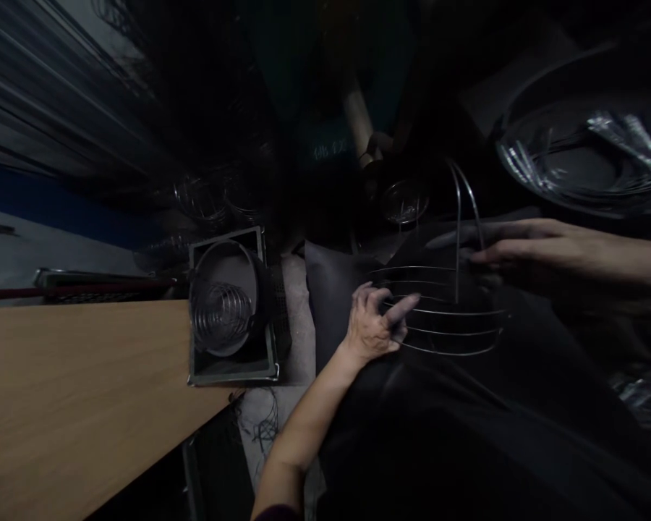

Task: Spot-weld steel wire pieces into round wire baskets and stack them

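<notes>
A round wire basket frame (439,311) made of several stacked metal rings rests on a dark cloth over my lap. My left hand (374,325) grips the frame's left side, fingers curled over the rings. My right hand (521,253) reaches in from the right, its fingers closed on the frame's tall arched wire handle (464,210) near where it meets the rings.
A wooden tabletop (87,391) lies at the left. Beside it a dark crate (233,311) holds a pan with a coiled wire piece. A large basin (586,145) of wire parts sits at upper right. Another person's forearm (358,116) shows in the dark background.
</notes>
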`<state>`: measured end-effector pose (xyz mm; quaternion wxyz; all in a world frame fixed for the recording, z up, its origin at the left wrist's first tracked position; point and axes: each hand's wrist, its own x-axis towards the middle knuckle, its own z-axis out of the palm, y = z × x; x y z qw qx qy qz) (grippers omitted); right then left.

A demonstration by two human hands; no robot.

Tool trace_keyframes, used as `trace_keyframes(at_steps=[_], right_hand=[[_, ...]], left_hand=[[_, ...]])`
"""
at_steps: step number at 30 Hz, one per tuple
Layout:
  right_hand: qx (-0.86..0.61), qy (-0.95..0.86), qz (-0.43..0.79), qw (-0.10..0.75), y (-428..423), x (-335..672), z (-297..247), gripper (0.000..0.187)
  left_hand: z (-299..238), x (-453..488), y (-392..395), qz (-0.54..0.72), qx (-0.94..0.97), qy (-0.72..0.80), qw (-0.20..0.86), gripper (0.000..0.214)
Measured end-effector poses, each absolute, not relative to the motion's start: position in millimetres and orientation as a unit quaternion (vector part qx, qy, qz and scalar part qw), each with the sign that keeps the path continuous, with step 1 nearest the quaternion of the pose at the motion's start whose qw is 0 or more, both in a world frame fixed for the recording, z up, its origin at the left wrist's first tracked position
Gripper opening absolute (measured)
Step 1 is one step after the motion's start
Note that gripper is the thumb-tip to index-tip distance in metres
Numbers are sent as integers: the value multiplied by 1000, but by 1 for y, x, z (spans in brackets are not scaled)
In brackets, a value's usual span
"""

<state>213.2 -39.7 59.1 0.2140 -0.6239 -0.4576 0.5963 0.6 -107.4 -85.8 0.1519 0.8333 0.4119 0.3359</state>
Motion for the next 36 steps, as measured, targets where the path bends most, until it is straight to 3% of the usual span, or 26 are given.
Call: trace_keyframes(at_steps=[6,10,14,19,22,25,29,36], right_hand=[[-627,-367,657,200,-36,201,75,45],[-596,-387,666,225,-29,194,79,49],[-562,-407,661,286,-13,193,78,46],[-511,-395,662,380,27,185,74,38],[-508,-422,641,391,52,180,68,33],[-499,-417,641,408,69,179,58,41],[-446,-367,677,456,81,178,49,52],[-465,-365,673,445,91,171,53,53]], left_hand=[[-45,16,-80,409,825,374,109,62],[-30,18,-69,460,794,366,152,71],[-20,14,-48,506,760,365,183,53],[-7,6,-13,503,766,380,124,35],[-4,3,8,504,774,374,80,35],[-2,-1,24,487,786,378,57,35],[-1,-7,37,464,790,392,83,34],[1,-10,49,426,795,417,117,36]])
